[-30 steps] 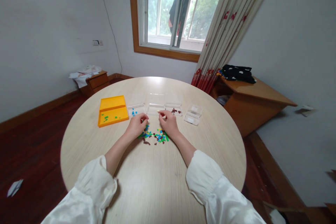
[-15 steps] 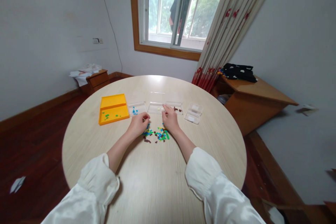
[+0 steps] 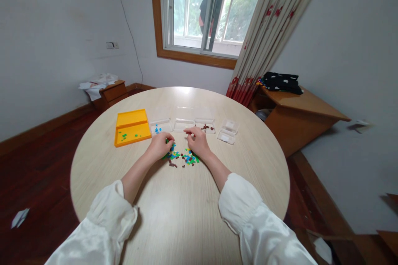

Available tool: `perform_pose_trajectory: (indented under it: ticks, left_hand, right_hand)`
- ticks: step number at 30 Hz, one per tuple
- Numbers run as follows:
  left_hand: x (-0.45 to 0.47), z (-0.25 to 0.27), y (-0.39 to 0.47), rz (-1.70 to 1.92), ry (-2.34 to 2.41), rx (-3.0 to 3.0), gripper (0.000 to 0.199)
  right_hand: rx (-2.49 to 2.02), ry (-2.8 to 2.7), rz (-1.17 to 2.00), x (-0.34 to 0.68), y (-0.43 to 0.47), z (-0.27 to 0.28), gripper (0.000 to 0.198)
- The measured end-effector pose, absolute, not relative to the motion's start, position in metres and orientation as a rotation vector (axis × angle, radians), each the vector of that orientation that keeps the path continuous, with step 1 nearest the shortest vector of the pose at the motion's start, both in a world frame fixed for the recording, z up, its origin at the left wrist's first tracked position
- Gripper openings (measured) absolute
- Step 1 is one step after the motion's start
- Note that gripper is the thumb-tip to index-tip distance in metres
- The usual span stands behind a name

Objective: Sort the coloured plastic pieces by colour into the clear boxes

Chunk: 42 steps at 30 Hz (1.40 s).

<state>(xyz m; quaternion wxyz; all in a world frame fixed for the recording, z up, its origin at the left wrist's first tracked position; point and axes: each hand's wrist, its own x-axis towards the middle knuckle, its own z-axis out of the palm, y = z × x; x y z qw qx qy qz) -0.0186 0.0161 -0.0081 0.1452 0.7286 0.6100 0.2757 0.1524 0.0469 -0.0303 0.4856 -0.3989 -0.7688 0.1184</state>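
Note:
Small coloured building bricks (image 3: 189, 158) in green, blue, yellow and brown lie in two loose heaps on the table between my hands. My left hand (image 3: 159, 145) rests at the left heap, fingers curled together; whatever they hold is hidden. Just beyond the right heap is my right hand (image 3: 198, 142), its fingers pointing left and somewhat apart, with no brick plainly visible in them. It hovers at the near edge of the middle clear box (image 3: 178, 126) and hides part of it. Behind it, a second clear box (image 3: 212, 130) contains brown bricks.
An open yellow box (image 3: 132, 116) with a few green bricks stands at left. Next to it is a clear box (image 3: 166, 128) with blue bricks. A smaller clear case (image 3: 226, 137) lies open at right. All stand on the round table (image 3: 183, 215).
My right hand has drawn in and shifted slightly left and nearer, its fingers now lower over the middle box's near edge. My left hand stays at the heap. The view has shifted slightly.

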Motion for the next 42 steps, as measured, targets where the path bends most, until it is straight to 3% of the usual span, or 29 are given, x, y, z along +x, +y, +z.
perform_pose_trajectory:
  ticks: [14,42]
  left_hand:
    - [-0.020,-0.008,0.017,0.617,1.794,2.108,0.023]
    - [-0.020,-0.011,0.018,0.605,1.781,2.121,0.023]
  right_hand:
    - [-0.826,-2.289,0.496,0.145,0.016,-0.012,0.006]
    - [-0.985,-2.139,0.613,0.145,0.022,-0.020,0.009]
